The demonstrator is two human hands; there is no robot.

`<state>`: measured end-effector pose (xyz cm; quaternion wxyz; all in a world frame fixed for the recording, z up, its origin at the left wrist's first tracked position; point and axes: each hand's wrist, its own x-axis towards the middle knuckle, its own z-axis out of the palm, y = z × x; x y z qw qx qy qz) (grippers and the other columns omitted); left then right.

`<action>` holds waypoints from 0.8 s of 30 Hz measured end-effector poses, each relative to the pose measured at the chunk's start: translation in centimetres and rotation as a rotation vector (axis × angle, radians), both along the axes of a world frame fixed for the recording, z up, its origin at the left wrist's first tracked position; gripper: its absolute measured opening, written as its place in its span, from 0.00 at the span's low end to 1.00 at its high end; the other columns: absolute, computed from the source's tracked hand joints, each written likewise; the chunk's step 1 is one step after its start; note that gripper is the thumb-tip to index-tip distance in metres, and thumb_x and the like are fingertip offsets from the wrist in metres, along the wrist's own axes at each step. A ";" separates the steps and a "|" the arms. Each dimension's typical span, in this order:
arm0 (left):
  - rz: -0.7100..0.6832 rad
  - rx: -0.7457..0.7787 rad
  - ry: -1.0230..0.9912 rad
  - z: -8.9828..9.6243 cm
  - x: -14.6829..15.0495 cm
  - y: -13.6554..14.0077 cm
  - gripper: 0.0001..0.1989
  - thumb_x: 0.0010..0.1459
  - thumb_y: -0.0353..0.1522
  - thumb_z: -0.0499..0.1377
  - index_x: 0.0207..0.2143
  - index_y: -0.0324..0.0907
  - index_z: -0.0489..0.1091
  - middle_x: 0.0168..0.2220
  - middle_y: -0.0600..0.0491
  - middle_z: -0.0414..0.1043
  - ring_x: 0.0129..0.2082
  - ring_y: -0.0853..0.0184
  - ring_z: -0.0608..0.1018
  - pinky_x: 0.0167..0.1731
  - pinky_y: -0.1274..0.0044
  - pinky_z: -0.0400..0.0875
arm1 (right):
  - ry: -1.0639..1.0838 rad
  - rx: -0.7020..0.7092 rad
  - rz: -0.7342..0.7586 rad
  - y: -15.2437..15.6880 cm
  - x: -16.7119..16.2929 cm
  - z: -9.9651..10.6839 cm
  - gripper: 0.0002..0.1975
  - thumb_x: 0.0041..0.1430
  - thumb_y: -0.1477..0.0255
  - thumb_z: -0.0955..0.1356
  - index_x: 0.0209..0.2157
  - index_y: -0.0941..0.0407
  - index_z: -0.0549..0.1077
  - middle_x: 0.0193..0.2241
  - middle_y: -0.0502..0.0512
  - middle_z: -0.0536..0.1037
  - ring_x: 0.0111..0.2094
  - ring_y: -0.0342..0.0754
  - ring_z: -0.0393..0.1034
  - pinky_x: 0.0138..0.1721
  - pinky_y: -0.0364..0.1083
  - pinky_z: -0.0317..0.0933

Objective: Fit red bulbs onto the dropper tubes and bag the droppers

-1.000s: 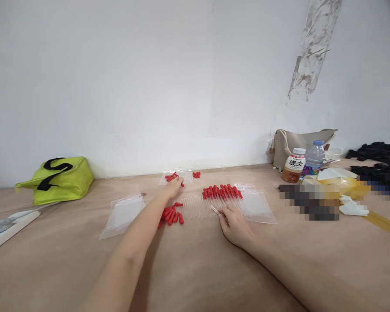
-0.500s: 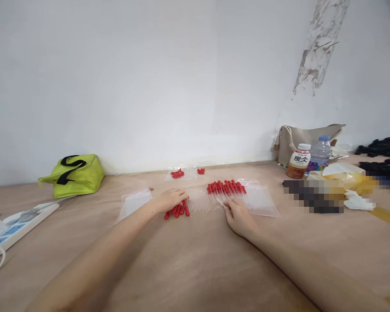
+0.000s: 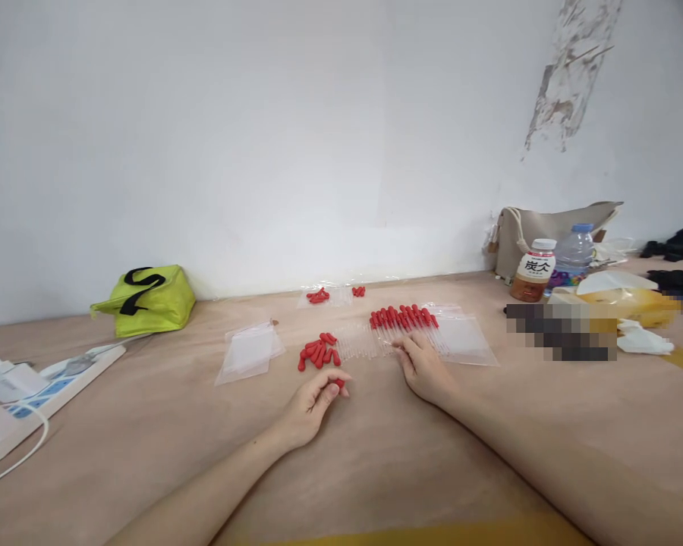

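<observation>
My left hand (image 3: pixel 313 406) is closed in a pinch on a red dropper bulb (image 3: pixel 340 384), just above the table. A small pile of red bulbs (image 3: pixel 317 353) lies behind it. My right hand (image 3: pixel 424 368) has its fingers bent and lowered at the near ends of the droppers; what its fingertips hold is hidden. Clear glass tubes (image 3: pixel 356 343) lie side by side between the bulb pile and my right hand. A row of droppers with red bulbs fitted (image 3: pixel 401 317) lies behind my right hand, bulbs pointing away.
Clear zip bags (image 3: pixel 247 353) lie at left, more bags (image 3: pixel 467 341) at right. Further red bulbs (image 3: pixel 319 296) are near the wall. A yellow-green pouch (image 3: pixel 153 303) and power strip (image 3: pixel 62 394) stand left; a drink bottle (image 3: pixel 533 271), water bottle (image 3: pixel 574 254) and beige bag (image 3: pixel 509 243) right.
My left hand has drawn back from the bulb pile towards me, now with a red bulb. A thin tube showed at my right fingertips before and is now not clearly visible. The view has shifted slightly.
</observation>
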<state>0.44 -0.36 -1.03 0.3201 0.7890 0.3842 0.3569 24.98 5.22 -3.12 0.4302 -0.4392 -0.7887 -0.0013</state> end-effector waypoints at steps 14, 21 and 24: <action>0.090 -0.225 -0.420 -0.3 2.0 1.8 0.11 0.45 0.30 0.59 0.28 0.41 0.57 0.30 0.55 0.68 0.32 0.70 0.73 0.33 0.78 0.65 | -0.141 -0.042 0.179 -3.3 -2.0 1.7 0.07 0.58 0.74 0.58 0.33 0.57 0.67 0.29 0.53 0.71 0.28 0.43 0.63 0.38 0.46 0.51; 0.048 -0.252 -0.436 -0.8 1.4 2.1 0.10 0.49 0.30 0.58 0.28 0.41 0.56 0.32 0.55 0.69 0.35 0.69 0.74 0.36 0.77 0.65 | -0.140 -0.005 0.209 -3.4 -2.0 1.7 0.07 0.58 0.74 0.58 0.33 0.58 0.66 0.29 0.53 0.72 0.29 0.42 0.63 0.38 0.46 0.49; 0.040 -0.250 -0.431 -0.8 1.5 2.1 0.10 0.50 0.31 0.59 0.28 0.41 0.56 0.33 0.55 0.69 0.35 0.69 0.74 0.37 0.76 0.66 | -0.168 0.006 0.222 -3.3 -2.1 1.6 0.07 0.58 0.74 0.58 0.33 0.57 0.66 0.30 0.54 0.72 0.29 0.42 0.64 0.37 0.46 0.49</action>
